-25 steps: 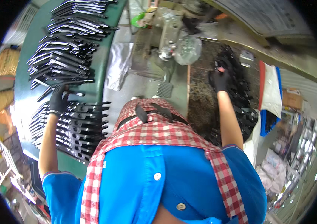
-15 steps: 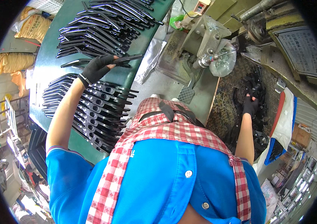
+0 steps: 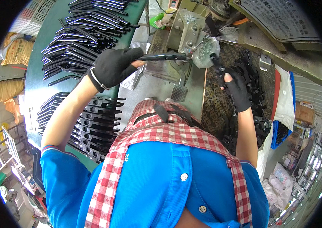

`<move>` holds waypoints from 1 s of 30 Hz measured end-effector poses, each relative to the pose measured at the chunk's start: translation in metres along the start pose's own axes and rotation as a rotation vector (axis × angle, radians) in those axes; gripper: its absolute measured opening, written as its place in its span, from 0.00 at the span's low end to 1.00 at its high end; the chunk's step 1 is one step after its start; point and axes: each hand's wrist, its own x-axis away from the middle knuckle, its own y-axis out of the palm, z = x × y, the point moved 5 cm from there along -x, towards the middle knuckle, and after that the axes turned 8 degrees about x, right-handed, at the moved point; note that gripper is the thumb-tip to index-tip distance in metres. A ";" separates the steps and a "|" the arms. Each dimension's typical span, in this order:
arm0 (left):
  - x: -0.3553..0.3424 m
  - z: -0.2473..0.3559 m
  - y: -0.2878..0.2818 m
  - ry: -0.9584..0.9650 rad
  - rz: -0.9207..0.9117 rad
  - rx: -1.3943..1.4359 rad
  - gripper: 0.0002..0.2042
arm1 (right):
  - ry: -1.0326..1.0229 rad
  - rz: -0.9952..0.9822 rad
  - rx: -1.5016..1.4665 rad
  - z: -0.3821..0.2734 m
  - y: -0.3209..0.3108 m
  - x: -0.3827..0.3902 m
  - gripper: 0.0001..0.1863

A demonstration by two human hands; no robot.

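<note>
My left hand [image 3: 113,68], in a black fingerless glove, is closed around one end of a long black bar [image 3: 164,56]. The bar points right, and its far end meets or overlaps the small machine fixture [image 3: 188,36]; contact is unclear. My right hand [image 3: 237,91], gloved alike, pinches a small black part [image 3: 218,65] beside the clear plastic bag [image 3: 206,53] at the fixture. Behind that hand lies a heap of loose black parts [image 3: 249,70] on a worn board [image 3: 216,100]. Bent black bars [image 3: 73,49] fill the table's far side, with a row of black pieces with holes [image 3: 96,123] nearer.
The green table [image 3: 35,72] curves along the left. A metal foot pedal [image 3: 178,92] sits below the fixture. A heavy machine frame with a metal plate [image 3: 278,19] overhangs the far right. A white crate [image 3: 35,17] and brown sacks [image 3: 16,51] stand far left.
My left hand has carried the bar right, off the table to the fixture. My right hand has risen from the heap toward the fixture with a small black part. The view has shifted slightly.
</note>
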 end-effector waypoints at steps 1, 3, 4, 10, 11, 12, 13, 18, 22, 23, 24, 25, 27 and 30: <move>-0.004 0.004 0.000 -0.012 -0.004 0.025 0.14 | -0.054 -0.083 0.057 -0.009 0.004 -0.001 0.22; -0.011 0.008 0.001 -0.038 -0.012 0.075 0.15 | -0.162 -0.251 0.172 -0.023 0.012 -0.004 0.22; -0.012 0.013 -0.001 0.003 0.015 0.078 0.16 | -0.209 -0.260 0.228 -0.027 0.013 -0.003 0.22; -0.010 0.010 -0.001 -0.020 -0.165 -0.020 0.15 | -0.309 -0.213 0.523 -0.059 0.013 0.002 0.18; -0.010 0.009 0.000 -0.025 -0.185 -0.042 0.15 | -0.327 -0.180 0.578 -0.066 0.012 0.002 0.17; -0.009 0.009 0.001 -0.030 -0.206 -0.065 0.15 | -0.344 -0.148 0.632 -0.074 0.015 0.003 0.16; -0.008 0.008 0.002 -0.034 -0.225 -0.088 0.15 | -0.362 -0.113 0.688 -0.080 0.015 0.004 0.15; -0.010 0.011 0.001 -0.045 -0.245 -0.065 0.16 | -0.345 -0.171 0.687 -0.087 0.014 0.001 0.16; -0.012 0.011 0.003 -0.035 -0.262 -0.036 0.15 | -0.309 -0.275 0.587 -0.077 0.017 -0.003 0.17; -0.012 0.014 0.003 -0.021 -0.254 -0.054 0.15 | -0.304 -0.294 0.608 -0.077 0.018 -0.004 0.17; -0.012 0.019 0.003 -0.006 -0.246 -0.072 0.15 | -0.299 -0.313 0.630 -0.077 0.019 -0.004 0.18; -0.012 0.023 0.003 0.010 -0.239 -0.089 0.15 | -0.293 -0.332 0.651 -0.077 0.021 -0.004 0.18; -0.014 0.025 0.007 -0.021 -0.266 -0.148 0.18 | -0.211 -0.381 0.644 -0.073 0.025 -0.004 0.20; -0.021 0.027 0.010 -0.051 -0.292 -0.176 0.20 | -0.144 -0.371 0.551 -0.063 0.023 -0.005 0.24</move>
